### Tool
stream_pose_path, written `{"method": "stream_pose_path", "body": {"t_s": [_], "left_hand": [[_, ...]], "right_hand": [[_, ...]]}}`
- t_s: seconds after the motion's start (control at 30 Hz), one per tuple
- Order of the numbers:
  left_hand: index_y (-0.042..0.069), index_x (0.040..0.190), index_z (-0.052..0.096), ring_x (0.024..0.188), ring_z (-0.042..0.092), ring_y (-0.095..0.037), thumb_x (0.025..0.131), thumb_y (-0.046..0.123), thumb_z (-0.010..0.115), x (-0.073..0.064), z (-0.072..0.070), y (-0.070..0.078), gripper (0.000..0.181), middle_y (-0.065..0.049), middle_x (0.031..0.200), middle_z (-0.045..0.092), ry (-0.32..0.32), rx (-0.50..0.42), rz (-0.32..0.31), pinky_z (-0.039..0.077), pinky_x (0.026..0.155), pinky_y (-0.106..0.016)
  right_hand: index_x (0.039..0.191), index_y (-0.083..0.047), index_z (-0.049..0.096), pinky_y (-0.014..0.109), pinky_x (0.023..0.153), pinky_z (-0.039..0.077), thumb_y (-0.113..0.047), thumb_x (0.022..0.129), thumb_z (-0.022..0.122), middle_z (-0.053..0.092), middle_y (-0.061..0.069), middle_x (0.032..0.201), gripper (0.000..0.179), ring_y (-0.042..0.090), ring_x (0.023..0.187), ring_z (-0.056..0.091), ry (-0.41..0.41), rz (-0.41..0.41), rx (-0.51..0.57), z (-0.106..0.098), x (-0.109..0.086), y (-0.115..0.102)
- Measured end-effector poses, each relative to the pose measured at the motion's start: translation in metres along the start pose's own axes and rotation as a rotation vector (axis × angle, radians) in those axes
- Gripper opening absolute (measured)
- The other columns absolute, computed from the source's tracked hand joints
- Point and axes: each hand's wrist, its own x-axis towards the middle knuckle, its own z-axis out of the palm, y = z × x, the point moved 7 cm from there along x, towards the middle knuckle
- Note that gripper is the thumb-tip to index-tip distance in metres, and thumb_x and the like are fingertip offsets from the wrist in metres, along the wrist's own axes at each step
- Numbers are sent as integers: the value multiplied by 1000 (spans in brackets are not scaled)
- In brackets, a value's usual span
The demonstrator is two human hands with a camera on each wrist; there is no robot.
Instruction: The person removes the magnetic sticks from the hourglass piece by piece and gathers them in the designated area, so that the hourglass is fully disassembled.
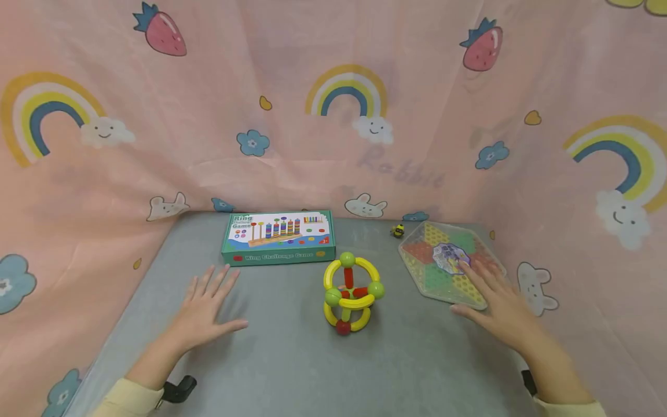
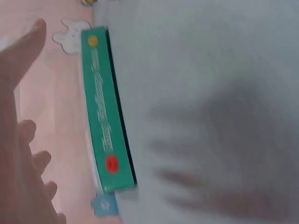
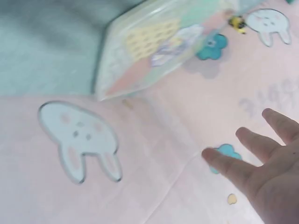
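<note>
My left hand (image 1: 203, 315) hovers over the left part of the grey table with fingers spread, holding nothing. The green Ring Challenge Game box (image 1: 278, 237) lies just beyond its fingertips; the left wrist view shows the long side of that box (image 2: 103, 112). On the right, my right hand (image 1: 502, 310) is spread above the near right edge of a hexagonal Chinese checkers board (image 1: 435, 281) in clear plastic, and holds nothing. Between the hands stands a ball-shaped toy (image 1: 359, 304) of yellow curved pieces, red and green rods, and green and red balls.
A small black-and-yellow bee figure (image 1: 398, 231) sits at the back, left of the checkers board. The grey table (image 1: 292, 370) is bordered by a pink cloth (image 1: 208, 116) printed with rainbows, strawberries and rabbits, hanging behind and at both sides.
</note>
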Motion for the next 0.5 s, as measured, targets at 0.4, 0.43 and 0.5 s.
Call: {"method": "stream_pose_path", "body": {"t_s": [0.4, 0.43, 0.5], "left_hand": [[14, 161, 26, 152, 22, -41, 72, 51, 88, 44, 39, 63, 115, -11, 166, 28, -73, -320, 161, 24, 118, -63], [15, 161, 26, 152, 25, -40, 72, 50, 88, 47, 42, 67, 114, -12, 165, 29, -76, -360, 163, 26, 118, -62], [19, 161, 27, 150, 30, -38, 73, 46, 89, 54, 45, 76, 110, -12, 164, 31, -88, -445, 158, 30, 116, -61]], "right_hand": [[162, -28, 19, 75, 106, 28, -62, 85, 71, 26, 15, 166, 99, 49, 147, 28, 20, -99, 149, 5, 27, -48], [162, -27, 22, 75, 106, 29, -62, 84, 72, 29, 16, 164, 99, 48, 147, 30, 19, -102, 158, 6, 29, -52], [161, -24, 27, 71, 107, 33, -61, 83, 73, 36, 18, 160, 98, 47, 144, 36, 26, -118, 168, 8, 33, -60]]}}
